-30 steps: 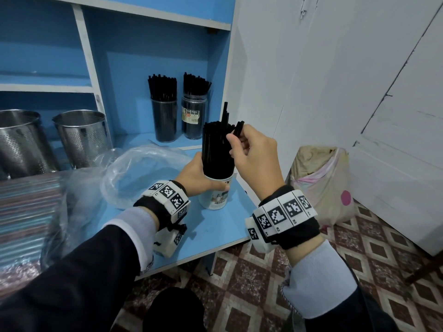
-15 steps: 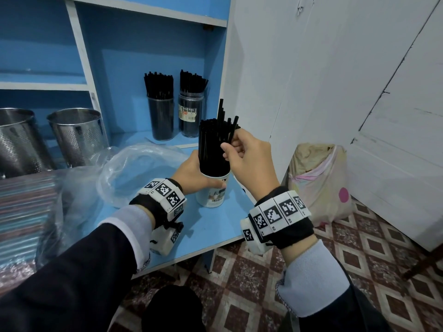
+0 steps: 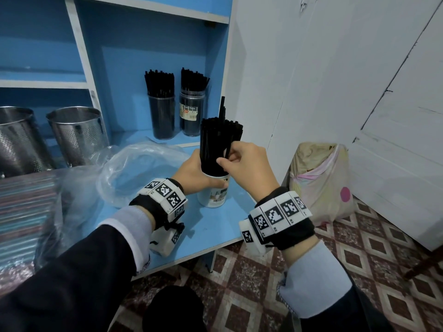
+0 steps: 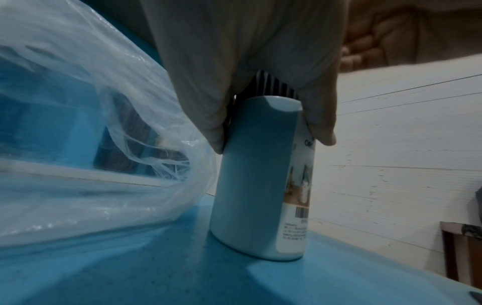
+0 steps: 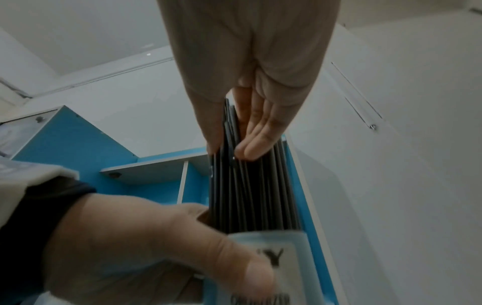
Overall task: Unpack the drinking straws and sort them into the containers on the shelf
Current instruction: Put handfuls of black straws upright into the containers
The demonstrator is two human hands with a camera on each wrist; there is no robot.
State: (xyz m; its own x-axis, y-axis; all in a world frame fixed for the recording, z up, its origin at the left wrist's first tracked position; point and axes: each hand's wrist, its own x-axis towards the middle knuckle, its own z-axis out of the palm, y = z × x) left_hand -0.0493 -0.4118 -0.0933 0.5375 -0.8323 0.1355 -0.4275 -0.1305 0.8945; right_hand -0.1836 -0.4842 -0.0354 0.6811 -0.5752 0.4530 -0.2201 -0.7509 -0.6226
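Centrally, a white cup (image 3: 212,194) stood upright on a blue shelf (image 3: 215,226), packed with black straws (image 3: 214,144) that rose well above its rim. The left hand (image 3: 193,174) gripped the cup near the top, thumb on the near side and fingers curled round the far side, partly over the lowest part of the straws. The right hand (image 3: 247,165) was beside the bundle on its right, thumb and fingertips closed together on a few straws partway up. In the right wrist view, the fingers (image 5: 256,132) lay pressed side by side against the straws, with the thumb on the opposite side. One straw (image 3: 221,109) stood higher than the others.

Behind the cup, at the back of the shelf, stood two clear jars, a left jar (image 3: 161,117) and a right jar (image 3: 192,113), both full of black straws and just beside each other. A crumpled clear plastic bag (image 3: 134,168) lay on the shelf to the left of the cup, close to it. Farther left, two perforated metal holders (image 3: 76,135) stood side by side. On the tiled floor to the right, a filled bag (image 3: 321,185) leaned against a white wall.
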